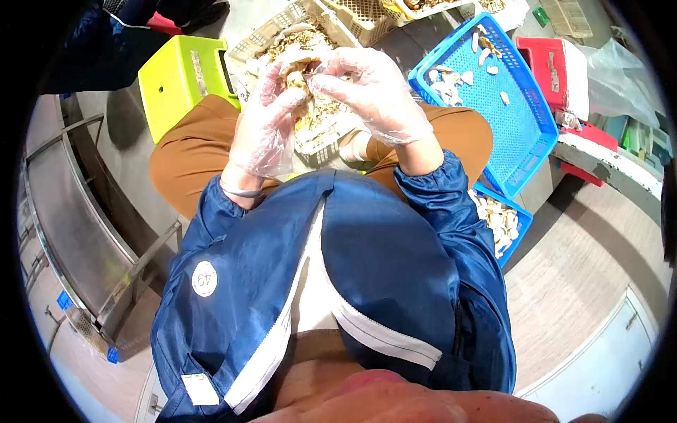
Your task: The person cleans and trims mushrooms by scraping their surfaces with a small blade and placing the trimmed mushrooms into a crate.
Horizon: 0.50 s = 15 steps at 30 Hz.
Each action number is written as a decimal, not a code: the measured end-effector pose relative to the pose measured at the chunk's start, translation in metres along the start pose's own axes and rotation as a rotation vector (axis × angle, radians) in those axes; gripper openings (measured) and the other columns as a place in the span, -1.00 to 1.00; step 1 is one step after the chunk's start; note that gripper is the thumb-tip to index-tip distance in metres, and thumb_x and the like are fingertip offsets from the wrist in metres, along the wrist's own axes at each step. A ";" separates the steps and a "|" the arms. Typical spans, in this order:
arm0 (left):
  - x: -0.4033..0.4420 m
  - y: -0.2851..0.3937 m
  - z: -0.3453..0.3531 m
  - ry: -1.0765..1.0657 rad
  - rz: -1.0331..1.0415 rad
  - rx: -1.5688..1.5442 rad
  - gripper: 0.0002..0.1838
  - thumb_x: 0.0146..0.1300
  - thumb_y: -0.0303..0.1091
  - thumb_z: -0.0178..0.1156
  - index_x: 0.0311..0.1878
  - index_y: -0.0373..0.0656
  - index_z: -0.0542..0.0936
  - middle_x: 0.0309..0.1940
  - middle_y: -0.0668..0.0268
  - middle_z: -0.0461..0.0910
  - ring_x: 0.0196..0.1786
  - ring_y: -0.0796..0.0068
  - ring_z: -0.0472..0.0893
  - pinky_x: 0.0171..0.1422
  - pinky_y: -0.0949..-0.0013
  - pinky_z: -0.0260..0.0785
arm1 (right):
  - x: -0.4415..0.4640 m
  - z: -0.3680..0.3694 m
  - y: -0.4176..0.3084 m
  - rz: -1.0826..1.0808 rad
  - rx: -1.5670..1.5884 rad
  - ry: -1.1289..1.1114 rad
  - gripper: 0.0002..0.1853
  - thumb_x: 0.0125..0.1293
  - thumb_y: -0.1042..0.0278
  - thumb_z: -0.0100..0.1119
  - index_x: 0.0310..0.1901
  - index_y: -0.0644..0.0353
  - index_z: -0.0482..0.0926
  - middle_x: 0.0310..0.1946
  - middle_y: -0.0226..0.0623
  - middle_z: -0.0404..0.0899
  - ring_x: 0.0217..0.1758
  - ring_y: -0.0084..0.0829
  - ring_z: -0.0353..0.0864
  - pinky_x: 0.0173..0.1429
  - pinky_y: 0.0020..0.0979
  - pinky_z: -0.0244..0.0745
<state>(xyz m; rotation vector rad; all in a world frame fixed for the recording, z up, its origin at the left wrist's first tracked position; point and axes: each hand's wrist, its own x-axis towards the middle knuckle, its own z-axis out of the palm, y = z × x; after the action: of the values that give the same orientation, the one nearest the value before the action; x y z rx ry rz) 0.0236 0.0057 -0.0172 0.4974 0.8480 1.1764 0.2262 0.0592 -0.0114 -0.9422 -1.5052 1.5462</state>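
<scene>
Here, my left hand (pixel 271 116) pinches a pale, mushroom-like piece (pixel 295 79) between gloved thumb and fingers. My right hand (pixel 374 95) brings bent fingertips to its edge; whether they pinch it too, I can't tell. I hold it above the cream plastic crate (pixel 321 156), probably so loose bits drop among the brown scraps (pixel 324 116). The blue basket (pixel 508 148) sits beside my right knee, seemingly for easy reach, with pale pieces (pixel 446 88) inside.
</scene>
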 end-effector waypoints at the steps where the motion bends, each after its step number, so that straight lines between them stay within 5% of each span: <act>1: 0.000 -0.001 0.001 0.006 0.009 0.004 -0.27 0.47 -0.60 0.23 0.67 -0.17 0.28 0.52 0.19 0.44 0.52 0.31 0.48 0.64 0.21 0.32 | 0.000 -0.001 -0.001 -0.006 -0.026 -0.009 -0.83 0.41 0.37 0.45 -0.20 0.31 0.73 -0.30 -0.39 0.73 -0.17 -0.61 0.64 -0.01 -0.46 0.55; 9: -0.001 0.001 0.006 -0.006 0.029 0.065 -0.29 0.42 -0.62 0.27 0.62 -0.20 0.35 0.47 0.19 0.50 0.48 0.34 0.51 0.58 0.25 0.39 | -0.002 -0.004 -0.005 0.031 0.069 0.017 -0.83 0.41 0.37 0.44 -0.18 0.33 0.74 -0.33 -0.39 0.75 -0.21 -0.62 0.64 -0.07 -0.45 0.55; 12: -0.001 0.002 0.004 0.003 -0.069 -0.059 -0.34 0.47 -0.58 0.25 0.60 -0.24 0.34 0.43 0.18 0.53 0.43 0.34 0.55 0.54 0.23 0.44 | -0.003 -0.002 -0.012 -0.097 -0.198 0.103 -0.83 0.42 0.38 0.42 -0.17 0.34 0.74 -0.35 -0.34 0.77 -0.24 -0.59 0.70 -0.10 -0.46 0.59; 15: -0.001 0.003 0.004 -0.005 -0.178 -0.160 -0.38 0.51 -0.54 0.22 0.58 -0.25 0.33 0.38 0.20 0.55 0.37 0.37 0.58 0.51 0.23 0.47 | -0.003 0.003 0.002 -0.088 -0.146 0.155 -0.84 0.42 0.40 0.40 -0.17 0.35 0.75 -0.35 -0.29 0.79 -0.27 -0.55 0.75 -0.13 -0.46 0.62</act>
<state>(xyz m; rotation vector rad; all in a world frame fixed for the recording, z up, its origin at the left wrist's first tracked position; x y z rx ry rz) 0.0246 0.0060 -0.0125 0.2880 0.7703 1.0685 0.2252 0.0553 -0.0131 -1.0404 -1.5428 1.2843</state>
